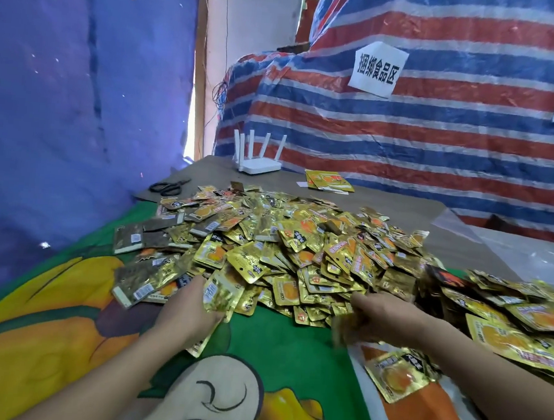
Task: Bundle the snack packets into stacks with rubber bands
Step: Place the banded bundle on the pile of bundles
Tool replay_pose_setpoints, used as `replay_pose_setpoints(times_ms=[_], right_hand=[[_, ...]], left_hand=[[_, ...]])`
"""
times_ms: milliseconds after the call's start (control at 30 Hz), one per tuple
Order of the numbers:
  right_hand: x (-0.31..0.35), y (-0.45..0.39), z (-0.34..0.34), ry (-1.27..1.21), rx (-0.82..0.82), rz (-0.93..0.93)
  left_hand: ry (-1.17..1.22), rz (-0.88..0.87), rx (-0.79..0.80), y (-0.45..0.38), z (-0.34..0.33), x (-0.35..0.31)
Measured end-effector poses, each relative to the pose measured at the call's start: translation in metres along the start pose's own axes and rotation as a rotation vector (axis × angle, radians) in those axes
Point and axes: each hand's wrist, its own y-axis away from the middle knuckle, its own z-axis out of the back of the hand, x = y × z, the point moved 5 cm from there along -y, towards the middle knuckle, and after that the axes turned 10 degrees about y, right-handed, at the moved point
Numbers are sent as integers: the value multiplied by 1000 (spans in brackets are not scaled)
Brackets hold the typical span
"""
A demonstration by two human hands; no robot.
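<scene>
A large heap of gold snack packets [299,244] covers the middle of the table and spreads to the right. My left hand [191,309] grips a small stack of gold packets [221,293] at the near edge of the heap. At the heap's front right, my right hand [383,317] holds a blurred packet [347,326]. A few loose packets [398,375] lie under my right forearm. No rubber band is visible.
Green and yellow printed cloth [275,342] covers the near table. Black scissors [169,186] lie at the far left, a white router [259,165] stands at the back, and a small pile of packets [329,180] sits beside it. Striped tarp [407,137] hangs behind.
</scene>
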Motion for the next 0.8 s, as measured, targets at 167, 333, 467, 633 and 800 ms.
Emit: replay_pose_setpoints(times_ms=[167, 333, 467, 633, 800], right_hand=[[34, 9, 11, -580, -175, -243], [47, 21, -4, -926, -144, -477], [41, 19, -2, -1015, -81, -498], [4, -3, 23, -741, -127, -432], [-65, -34, 26, -1200, -428, -876]], left_hand=[[163, 12, 22, 11, 9, 2], [100, 22, 93, 10, 5, -12], [73, 91, 98, -6, 0, -24], [-135, 124, 57, -26, -12, -32], [-316, 70, -36, -29, -25, -38]])
